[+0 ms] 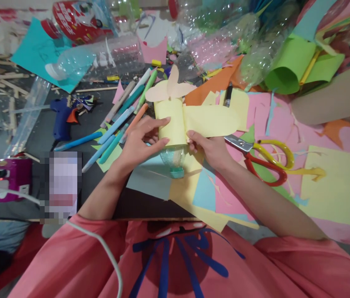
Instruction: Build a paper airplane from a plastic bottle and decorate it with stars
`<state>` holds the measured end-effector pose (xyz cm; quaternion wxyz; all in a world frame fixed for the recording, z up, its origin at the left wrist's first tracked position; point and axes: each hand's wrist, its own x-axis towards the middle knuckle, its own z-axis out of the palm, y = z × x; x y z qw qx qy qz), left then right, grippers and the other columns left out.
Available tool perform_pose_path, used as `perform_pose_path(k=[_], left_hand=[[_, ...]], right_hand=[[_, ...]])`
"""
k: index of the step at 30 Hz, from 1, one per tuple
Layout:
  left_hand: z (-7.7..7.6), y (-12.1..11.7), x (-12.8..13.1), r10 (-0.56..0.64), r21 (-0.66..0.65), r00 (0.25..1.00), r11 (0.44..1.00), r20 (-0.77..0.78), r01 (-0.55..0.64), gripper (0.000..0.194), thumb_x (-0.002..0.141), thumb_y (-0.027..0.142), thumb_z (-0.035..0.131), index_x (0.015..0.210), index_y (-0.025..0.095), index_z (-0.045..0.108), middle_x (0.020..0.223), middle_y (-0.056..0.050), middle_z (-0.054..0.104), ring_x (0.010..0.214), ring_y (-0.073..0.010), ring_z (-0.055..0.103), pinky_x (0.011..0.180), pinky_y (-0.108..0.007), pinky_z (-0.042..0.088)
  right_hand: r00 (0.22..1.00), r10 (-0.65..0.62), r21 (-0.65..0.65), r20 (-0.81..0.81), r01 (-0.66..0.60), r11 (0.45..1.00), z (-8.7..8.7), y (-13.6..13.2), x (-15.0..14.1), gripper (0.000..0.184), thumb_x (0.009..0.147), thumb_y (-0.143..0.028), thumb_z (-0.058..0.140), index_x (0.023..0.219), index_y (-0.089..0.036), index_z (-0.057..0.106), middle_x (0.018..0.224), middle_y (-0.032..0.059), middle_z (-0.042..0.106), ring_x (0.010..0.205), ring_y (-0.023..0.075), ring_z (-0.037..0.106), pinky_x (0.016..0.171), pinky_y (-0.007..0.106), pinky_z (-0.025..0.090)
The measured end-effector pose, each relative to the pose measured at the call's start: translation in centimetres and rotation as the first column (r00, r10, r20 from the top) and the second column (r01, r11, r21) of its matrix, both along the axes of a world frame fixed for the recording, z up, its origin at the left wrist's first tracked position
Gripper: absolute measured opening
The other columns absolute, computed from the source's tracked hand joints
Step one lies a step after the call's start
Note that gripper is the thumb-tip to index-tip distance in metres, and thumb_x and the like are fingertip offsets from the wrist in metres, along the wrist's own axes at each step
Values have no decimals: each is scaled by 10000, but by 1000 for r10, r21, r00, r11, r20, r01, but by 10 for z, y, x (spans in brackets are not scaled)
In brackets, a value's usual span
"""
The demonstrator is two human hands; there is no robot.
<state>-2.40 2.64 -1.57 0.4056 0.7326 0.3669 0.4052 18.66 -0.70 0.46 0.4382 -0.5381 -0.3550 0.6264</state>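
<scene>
A small clear plastic bottle (175, 155) wrapped in pale yellow paper lies with its green cap towards me. Peach paper petals (171, 87) stick out at its far end. My left hand (145, 140) holds the wrapped bottle from the left, thumb and fingers pressed on the yellow wrap. Out to the right from the wrap extends a rounded yellow paper piece (212, 120). Near the joint, my right hand (207, 147) pinches the lower edge of that piece. Scissors (264, 157) with red and yellow handles lie just right of my right hand.
Several markers (116, 124) and a blue glue gun (63, 118) lie to the left, near a phone (63, 178). Plastic bottles (100, 56) fill the back. Coloured paper sheets (339, 190) cover the right. Another person's arm (336, 95) reaches in beside a green paper roll (286, 62).
</scene>
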Motion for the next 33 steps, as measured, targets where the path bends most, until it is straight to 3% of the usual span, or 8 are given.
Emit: perform_pose_path(k=[20, 31, 33], left_hand=[[-2, 2, 1, 5, 3, 1000, 1000, -9, -5, 434, 841, 563, 739, 1193, 310, 735, 816, -14, 563, 616, -94, 541, 494, -197, 489], [1, 1, -2, 17, 48, 996, 999, -82, -13, 434, 879, 527, 704, 1224, 265, 717, 886, -34, 627, 692, -105, 577, 555, -186, 504], [3, 1, -3, 16, 66, 994, 998, -110, -9, 434, 889, 519, 693, 1235, 259, 709, 891, -39, 641, 712, -116, 587, 577, -197, 517]], right_hand=[[999, 28, -9, -17, -28, 1000, 0, 1, 1, 416, 628, -540, 833, 553, -202, 601, 507, -37, 529, 479, 86, 474, 498, 261, 447], [998, 44, 17, -42, -44, 999, -6, 0, 3, 399, 674, -514, 831, 586, -196, 608, 520, -26, 548, 471, 99, 493, 486, 269, 439], [999, -48, 106, -9, 48, 993, -5, 2, 7, 350, 697, -486, 824, 641, -204, 623, 568, -26, 575, 501, 105, 515, 514, 268, 456]])
